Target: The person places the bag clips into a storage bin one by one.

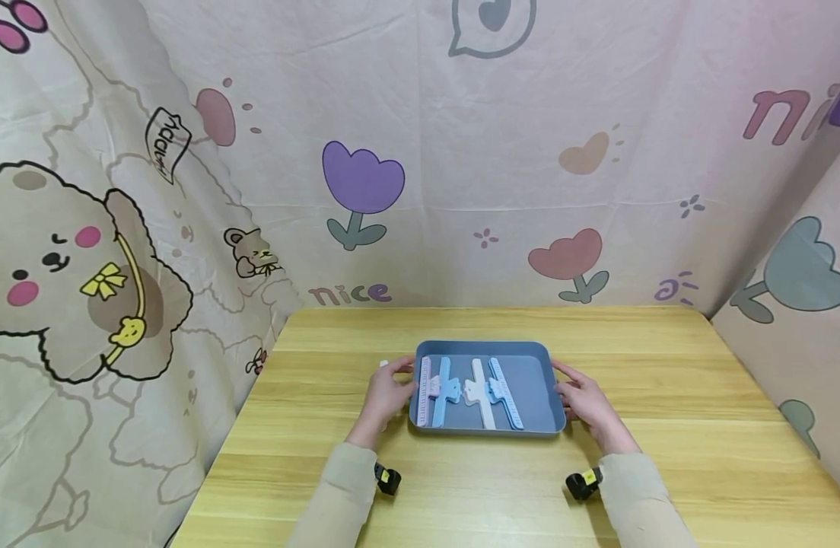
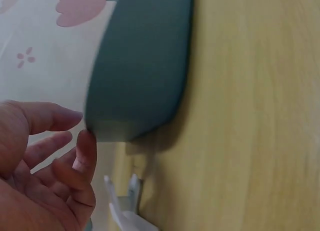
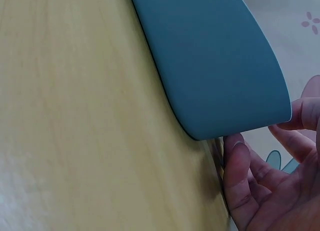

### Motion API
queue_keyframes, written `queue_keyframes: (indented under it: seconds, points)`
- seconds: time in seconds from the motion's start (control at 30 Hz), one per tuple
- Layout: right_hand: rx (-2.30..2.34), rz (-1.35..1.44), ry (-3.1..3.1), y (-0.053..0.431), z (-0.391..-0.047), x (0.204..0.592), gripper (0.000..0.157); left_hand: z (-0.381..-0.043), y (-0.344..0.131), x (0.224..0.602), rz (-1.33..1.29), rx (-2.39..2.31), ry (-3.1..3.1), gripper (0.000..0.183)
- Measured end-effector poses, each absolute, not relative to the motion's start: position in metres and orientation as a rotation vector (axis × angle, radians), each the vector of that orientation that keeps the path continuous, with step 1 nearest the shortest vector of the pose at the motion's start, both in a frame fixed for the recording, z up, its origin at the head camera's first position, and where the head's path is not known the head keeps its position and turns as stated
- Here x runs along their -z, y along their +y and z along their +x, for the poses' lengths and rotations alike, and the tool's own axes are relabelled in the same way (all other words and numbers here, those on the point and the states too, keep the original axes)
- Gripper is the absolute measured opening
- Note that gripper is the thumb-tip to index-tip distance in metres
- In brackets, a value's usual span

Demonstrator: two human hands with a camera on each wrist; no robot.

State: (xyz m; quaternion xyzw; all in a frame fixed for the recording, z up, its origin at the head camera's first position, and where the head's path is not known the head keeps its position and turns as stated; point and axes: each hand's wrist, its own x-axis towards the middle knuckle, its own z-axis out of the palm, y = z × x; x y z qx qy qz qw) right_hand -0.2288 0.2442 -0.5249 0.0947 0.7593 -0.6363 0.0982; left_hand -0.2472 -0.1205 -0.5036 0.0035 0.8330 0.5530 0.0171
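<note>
A shallow blue-grey tray [image 1: 538, 388] is held at its two short sides. My left hand [image 1: 387, 392] grips the left end, thumb near the rim and fingers against the wall [image 2: 142, 66]. At the right end my right hand [image 1: 584, 397] holds it with the thumb by the rim and curled fingers [image 3: 237, 166] low on the side. Inside lie several long-bar clips with shaped handles: a lilac one [image 1: 424, 396] marked like a ruler, a light blue one [image 1: 442, 407], a white one [image 1: 485, 403] and a blue one [image 1: 509, 399].
A white, two-pronged object [image 2: 127, 216] lies on the wooden table [image 1: 310, 365] beyond my left hand, mostly hidden in the head view. Printed curtains [image 1: 447, 152] hang behind and at both sides of the table. Small black cameras [image 1: 387, 479] sit at both wrists.
</note>
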Motion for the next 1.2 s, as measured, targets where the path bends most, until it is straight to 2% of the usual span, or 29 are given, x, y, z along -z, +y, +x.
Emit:
queue_keyframes:
  seconds: [1.2]
  points:
    - [1.870, 0.274, 2.266, 0.244, -0.228, 0.523, 0.060, -0.256, -0.138, 0.517, -0.143, -1.695, 2.702, 0.032]
